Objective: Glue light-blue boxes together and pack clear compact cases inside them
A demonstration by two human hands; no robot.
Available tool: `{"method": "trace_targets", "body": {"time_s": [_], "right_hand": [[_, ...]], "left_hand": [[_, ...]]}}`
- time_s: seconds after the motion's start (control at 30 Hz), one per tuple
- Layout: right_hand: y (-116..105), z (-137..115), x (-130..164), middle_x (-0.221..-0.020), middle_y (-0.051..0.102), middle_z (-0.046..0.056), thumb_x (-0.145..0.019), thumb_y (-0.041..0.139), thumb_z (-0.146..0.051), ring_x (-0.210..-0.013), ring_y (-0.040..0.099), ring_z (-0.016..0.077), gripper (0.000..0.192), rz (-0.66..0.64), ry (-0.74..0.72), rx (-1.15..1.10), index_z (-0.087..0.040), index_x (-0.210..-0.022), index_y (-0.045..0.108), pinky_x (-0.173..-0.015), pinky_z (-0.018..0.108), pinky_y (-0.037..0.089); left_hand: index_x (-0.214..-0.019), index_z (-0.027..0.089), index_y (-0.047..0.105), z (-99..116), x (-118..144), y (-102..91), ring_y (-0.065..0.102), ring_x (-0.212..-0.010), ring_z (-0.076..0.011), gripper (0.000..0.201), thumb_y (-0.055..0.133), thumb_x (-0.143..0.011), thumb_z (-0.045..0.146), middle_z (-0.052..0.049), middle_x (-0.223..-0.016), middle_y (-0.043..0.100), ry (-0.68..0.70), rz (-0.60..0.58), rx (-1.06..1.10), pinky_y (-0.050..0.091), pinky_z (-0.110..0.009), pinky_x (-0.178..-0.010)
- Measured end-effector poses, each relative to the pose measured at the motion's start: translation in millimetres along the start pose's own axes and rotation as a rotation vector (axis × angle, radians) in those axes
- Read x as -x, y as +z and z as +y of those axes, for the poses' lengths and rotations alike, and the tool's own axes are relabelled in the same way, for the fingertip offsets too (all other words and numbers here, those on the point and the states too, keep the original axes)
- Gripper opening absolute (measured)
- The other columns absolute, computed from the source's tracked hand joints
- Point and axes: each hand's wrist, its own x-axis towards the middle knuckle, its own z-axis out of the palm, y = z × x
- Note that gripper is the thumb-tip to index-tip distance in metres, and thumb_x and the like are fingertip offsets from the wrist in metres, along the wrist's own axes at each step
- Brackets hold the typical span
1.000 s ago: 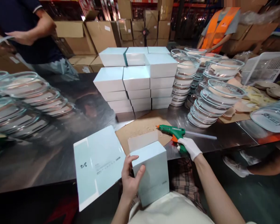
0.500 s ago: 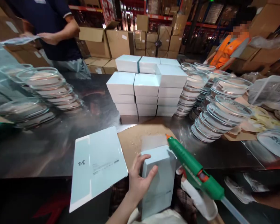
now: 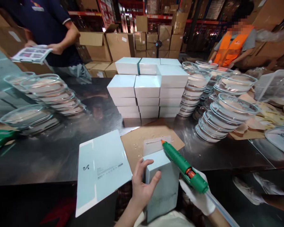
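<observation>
My left hand point(image 3: 143, 186) grips the near left side of a pale blue box point(image 3: 161, 183) that leans against my body at the table edge. Its open flap point(image 3: 155, 144) lies on a brown cardboard sheet point(image 3: 134, 142). My right hand point(image 3: 198, 197), in a white glove, holds a green glue gun point(image 3: 184, 166). The gun's orange tip touches the flap, where a thin line of glue shows. A flat, unfolded pale blue box blank point(image 3: 101, 170) lies to the left, overhanging the table edge.
Stacks of closed pale blue boxes point(image 3: 145, 88) stand mid-table. Stacked glass dishes sit at the left point(image 3: 44, 94) and right point(image 3: 224, 110). A white basket point(image 3: 274, 85) is far right. A person in dark blue point(image 3: 49, 28) and one in an orange vest point(image 3: 234, 44) work across the steel table point(image 3: 49, 154).
My right hand picked the glue gun up from the table, swung it round and brought its tip down onto the box flap. My left hand kept hold of the box.
</observation>
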Motion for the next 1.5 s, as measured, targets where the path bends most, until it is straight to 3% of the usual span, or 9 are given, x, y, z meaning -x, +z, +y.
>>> {"method": "trace_targets", "body": {"time_s": [0.2,0.33,0.47,0.6,0.8,0.97,1.2,1.4,1.5], "right_hand": [[-6.2,24.6,-37.9,-0.065,0.069,0.002,-0.064,0.081,-0.055,-0.049,0.058,0.0177,0.039,0.033,0.444,-0.272,-0.022,-0.078,0.068,-0.045,0.029,0.048],[13.8,27.8,-80.0,-0.063,0.070,0.005,-0.073,0.066,-0.068,-0.047,0.059,0.0187,0.052,-0.088,0.544,-0.441,-0.018,-0.087,0.072,-0.043,0.029,0.045],[0.8,28.4,-99.4,-0.056,0.068,0.008,-0.077,0.069,-0.069,-0.049,0.064,0.0222,0.051,-0.099,0.527,-0.291,-0.020,-0.064,0.067,-0.047,0.030,0.048],[-9.8,3.1,-96.0,-0.083,0.079,0.006,-0.074,0.083,-0.061,-0.082,0.074,0.0245,0.040,-0.007,0.336,-0.219,-0.022,-0.085,0.078,-0.070,0.029,0.057],[19.8,-20.9,-88.3,-0.112,0.078,0.012,-0.077,0.085,-0.062,-0.104,0.073,0.0289,0.059,-0.366,0.207,-0.511,-0.016,-0.112,0.078,-0.094,0.041,0.059],[-0.5,-13.3,-82.0,-0.139,0.067,0.017,-0.080,0.060,-0.092,-0.126,0.066,0.0321,0.082,-0.598,-0.209,-0.446,-0.021,-0.117,0.078,-0.107,0.047,0.053],[1.2,-35.0,-86.1,-0.128,0.072,0.015,-0.102,0.066,-0.036,-0.119,0.070,0.0216,0.023,-0.671,-0.547,-0.174,-0.023,-0.117,0.078,-0.104,0.042,0.055],[-10.1,-7.1,-67.9,-0.158,0.050,0.019,-0.088,0.076,-0.066,-0.137,0.060,0.0314,0.058,-0.385,-0.293,-0.165,-0.025,-0.130,0.072,-0.113,0.050,0.051],[-20.2,15.5,-31.9,-0.115,0.072,0.014,-0.081,0.069,-0.084,-0.098,0.073,0.0261,0.072,-0.308,0.020,-0.215,-0.021,-0.115,0.074,-0.088,0.038,0.062]], "left_hand": [[-0.107,0.025,0.073,-3.9,-4.2,-9.2,0.071,-0.101,-0.0264,0.030,0.077,-0.086,0.047,-0.006,-0.107,0.073,-0.147,0.011,0.071,0.057,-0.036,-0.089],[-0.107,0.025,0.073,-3.7,-5.5,-12.6,0.069,-0.087,-0.0217,0.034,0.079,-0.085,0.049,-0.004,-0.103,0.071,-0.199,-0.001,0.145,0.054,-0.029,-0.073],[-0.107,0.024,0.072,-5.2,-6.2,-18.8,0.069,-0.095,-0.0230,0.035,0.079,-0.085,0.050,-0.005,-0.105,0.071,-0.229,0.028,0.215,0.054,-0.029,-0.078],[-0.106,0.024,0.071,-5.9,-5.0,-17.5,0.070,-0.099,-0.0243,0.035,0.079,-0.086,0.052,-0.006,-0.107,0.071,-0.230,-0.052,0.300,0.055,-0.031,-0.085],[-0.106,0.023,0.068,-10.0,2.2,-0.2,0.056,-0.141,-0.0360,0.040,0.082,-0.084,0.053,-0.017,-0.141,0.063,-0.188,-0.047,0.401,0.050,-0.042,-0.107],[-0.132,0.033,0.049,-15.4,-4.3,-1.7,0.070,-0.119,-0.0279,0.058,0.082,-0.087,0.047,-0.006,-0.118,0.068,-0.113,0.024,0.600,0.055,-0.043,-0.102],[-0.093,0.023,0.073,-15.6,-15.2,-13.1,0.071,-0.117,-0.0310,0.025,0.078,-0.090,0.047,-0.010,-0.113,0.070,-0.124,-0.121,0.533,0.056,-0.045,-0.100],[-0.094,0.023,0.073,-12.2,-24.6,-24.1,0.072,-0.115,-0.0297,0.019,0.078,-0.089,0.040,-0.008,-0.105,0.074,-0.101,0.009,0.452,0.054,-0.046,-0.104],[-0.098,0.023,0.070,-12.0,-35.6,-32.6,0.070,-0.118,-0.0274,0.018,0.079,-0.089,0.036,-0.006,-0.111,0.072,-0.109,0.290,0.374,0.051,-0.045,-0.109]]}}
